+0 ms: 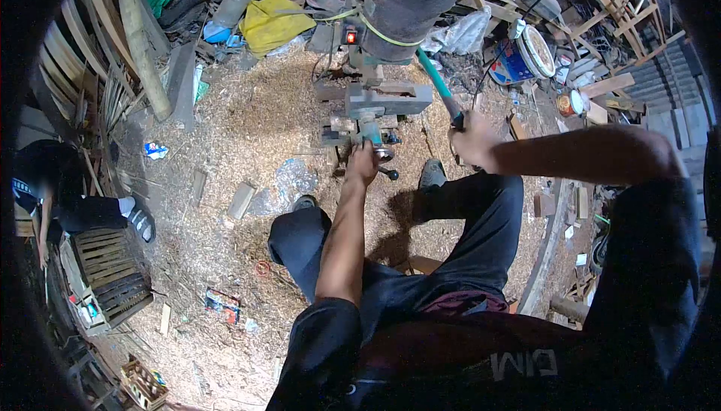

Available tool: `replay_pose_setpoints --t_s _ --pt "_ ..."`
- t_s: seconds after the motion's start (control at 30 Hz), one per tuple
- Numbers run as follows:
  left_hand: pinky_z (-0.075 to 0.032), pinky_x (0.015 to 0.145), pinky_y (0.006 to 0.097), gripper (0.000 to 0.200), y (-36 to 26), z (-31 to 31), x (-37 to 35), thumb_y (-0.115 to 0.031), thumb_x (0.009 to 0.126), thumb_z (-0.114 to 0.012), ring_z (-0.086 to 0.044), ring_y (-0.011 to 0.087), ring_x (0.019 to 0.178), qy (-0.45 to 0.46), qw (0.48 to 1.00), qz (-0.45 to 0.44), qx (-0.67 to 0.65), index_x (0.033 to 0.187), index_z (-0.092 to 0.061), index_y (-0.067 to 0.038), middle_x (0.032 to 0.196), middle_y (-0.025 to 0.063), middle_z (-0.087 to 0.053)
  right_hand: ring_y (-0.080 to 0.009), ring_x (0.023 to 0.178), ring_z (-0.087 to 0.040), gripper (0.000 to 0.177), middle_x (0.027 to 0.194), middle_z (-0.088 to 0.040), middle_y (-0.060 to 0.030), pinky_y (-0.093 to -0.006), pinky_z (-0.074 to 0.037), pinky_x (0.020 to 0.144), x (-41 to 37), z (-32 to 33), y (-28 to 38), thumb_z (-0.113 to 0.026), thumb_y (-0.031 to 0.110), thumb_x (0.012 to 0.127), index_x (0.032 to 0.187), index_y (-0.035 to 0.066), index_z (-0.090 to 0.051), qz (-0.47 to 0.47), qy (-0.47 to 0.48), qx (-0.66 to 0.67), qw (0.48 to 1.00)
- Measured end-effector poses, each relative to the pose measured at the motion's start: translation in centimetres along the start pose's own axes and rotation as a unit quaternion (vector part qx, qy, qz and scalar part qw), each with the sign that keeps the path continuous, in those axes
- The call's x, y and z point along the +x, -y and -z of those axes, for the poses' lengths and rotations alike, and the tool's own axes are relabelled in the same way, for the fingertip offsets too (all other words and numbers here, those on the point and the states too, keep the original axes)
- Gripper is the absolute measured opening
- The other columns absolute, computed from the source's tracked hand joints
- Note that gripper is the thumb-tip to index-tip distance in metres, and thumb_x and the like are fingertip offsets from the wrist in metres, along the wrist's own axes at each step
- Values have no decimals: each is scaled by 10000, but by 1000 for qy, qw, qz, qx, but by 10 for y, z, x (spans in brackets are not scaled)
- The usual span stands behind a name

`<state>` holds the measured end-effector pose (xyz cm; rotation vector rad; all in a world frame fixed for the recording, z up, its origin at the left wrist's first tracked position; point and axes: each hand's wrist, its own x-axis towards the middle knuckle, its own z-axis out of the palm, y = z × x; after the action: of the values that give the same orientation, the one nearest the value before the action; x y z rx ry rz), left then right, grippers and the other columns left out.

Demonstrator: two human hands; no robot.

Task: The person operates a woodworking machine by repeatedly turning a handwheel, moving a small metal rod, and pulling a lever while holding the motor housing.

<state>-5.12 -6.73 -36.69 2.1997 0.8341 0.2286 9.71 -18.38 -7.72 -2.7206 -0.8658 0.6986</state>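
Note:
My right hand is closed around the black-gripped end of a long green lever, which slants up to the machine. My left hand is closed at the rim of a small metal handwheel with a black knob; its fingertips are partly hidden. Just beyond the handwheel, a wooden block with a slot in its upper face lies across the machine's bed. Above it hangs a large dark motor housing with a vented top. The tool tip under the motor is hidden.
Wood shavings cover the floor. A red-lit switch glows beside the motor. A yellow cloth and a paint bucket lie beyond. At left, another person sits near a slatted crate. Wood offcuts lie around.

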Motion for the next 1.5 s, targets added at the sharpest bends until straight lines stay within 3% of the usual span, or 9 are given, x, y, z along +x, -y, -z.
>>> replay_pose_setpoints --t_s 0.03,0.3,0.43,0.57,0.97,1.2,1.3,1.37,1.5 --pt "-463 943 518 376 0 3 2 -172 893 -582 -542 446 1142 27 1000 8 -1 1209 -489 9 1170 280 -592 -452 898 -639 337 908 -636 -302 -505 -500 788 -3 -14 -5 -613 180 809 1025 -72 -551 61 -80 -71 992" --pt "-482 836 535 271 -14 6 -5 -196 906 -616 -585 464 991 -49 999 6 -16 1050 -513 10 1017 274 -627 -499 881 -605 275 876 -600 -323 -525 -477 783 1 -81 -40 -604 122 812 973 -70 -491 78 -67 60 993" --pt "-489 806 545 296 -10 6 -5 -210 905 -645 -596 476 956 -34 999 2 -25 1067 -513 -1 1005 276 -621 -493 809 -597 283 809 -593 -297 -550 -459 718 4 -126 -50 -602 94 823 1022 -50 -463 112 -169 73 976" --pt "-441 855 534 295 -16 11 -11 -183 889 -660 -552 487 1005 -48 996 29 -72 1041 -515 24 1020 288 -599 -500 874 -591 351 929 -585 -345 -573 -449 741 16 -164 -56 -590 57 818 1101 -51 -412 78 -147 130 977" --pt "-463 862 530 309 -10 5 -7 -204 888 -658 -570 463 1021 -65 996 9 -53 1097 -528 -16 1080 256 -602 -521 748 -595 372 790 -602 -320 -600 -450 655 67 -251 -86 -589 103 854 1124 -45 -380 101 -203 170 959" --pt "-466 939 478 436 -14 8 -22 -231 892 -659 -558 429 1122 -27 997 46 -59 1261 -515 -51 1211 233 -578 -530 758 -598 376 794 -609 -318 -604 -463 666 40 -214 -78 -598 100 868 1156 -19 -387 115 -153 198 961" --pt "-454 989 459 522 -7 6 -29 -185 879 -660 -520 421 1196 -39 996 14 -76 1350 -473 -55 1321 226 -511 -430 827 -642 407 931 -626 -272 -500 -519 722 20 -166 -69 -580 83 876 1230 -41 -423 270 -309 157 898" --pt "-445 1006 460 556 -2 4 -30 -166 874 -651 -509 429 1212 -47 996 -14 -73 1374 -444 -41 1339 240 -501 -358 864 -654 368 1007 -630 -237 -439 -534 754 7 -117 -62 -587 86 879 1208 -43 -483 339 -332 168 864" --pt "-421 1047 463 638 23 -13 -28 -157 868 -637 -480 448 1248 -62 996 -60 -31 1431 -368 -22 1380 284 -468 -215 880 -654 279 1021 -653 -133 -320 -532 792 -17 6 -26 -659 220 906 1089 11 -629 368 -230 255 864"
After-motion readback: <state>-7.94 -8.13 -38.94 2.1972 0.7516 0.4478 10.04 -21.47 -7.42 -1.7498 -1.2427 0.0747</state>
